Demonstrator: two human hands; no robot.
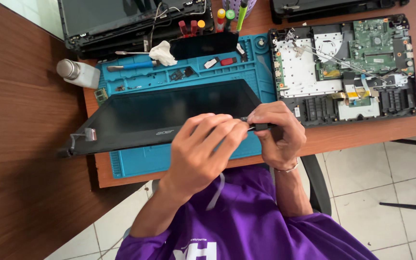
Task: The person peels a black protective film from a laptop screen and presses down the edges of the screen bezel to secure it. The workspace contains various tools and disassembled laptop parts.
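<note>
A blue repair mat (136, 161) covers the middle of the wooden desk (25, 168). Along the mat's upper edge lie a blue-handled tool (133, 65), a crumpled white tissue (162, 52) and a few small loose parts (217, 61). A white plastic bottle (78, 73) lies on its side just left of the mat. At the upper right rests an opened laptop base (345, 67), its green circuit board (376, 45) exposed. Another dismantled laptop (121, 21) sits at the upper left. White floor tiles (386, 192) fill the lower right.
</note>
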